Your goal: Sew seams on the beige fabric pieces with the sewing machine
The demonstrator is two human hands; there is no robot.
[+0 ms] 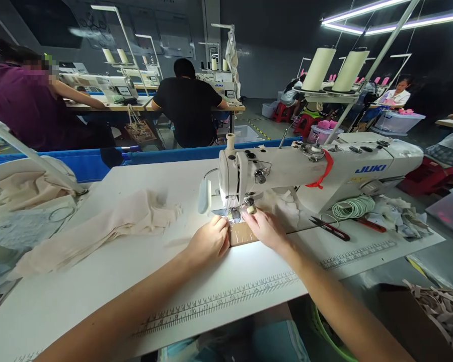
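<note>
A white Juki sewing machine [324,168] stands on the white table [98,281]. My left hand [209,241] is curled just left of the needle, fingers pinched together on something small I cannot make out under the bright lamp. My right hand [266,229] lies right of the needle, fingers bent and pressed down by the presser foot [234,215], over a brown patch [242,234] on the table. A beige fabric piece [109,226] lies stretched out to the left of my left hand.
Red-handled snips [330,229], another red tool [370,224] and a coil of pale green cord [353,206] lie right of the machine, beside fabric scraps [400,213]. Two thread cones [334,69] stand above. People sit at other machines behind a blue divider [154,157]. A box of strips [441,309] is at lower right.
</note>
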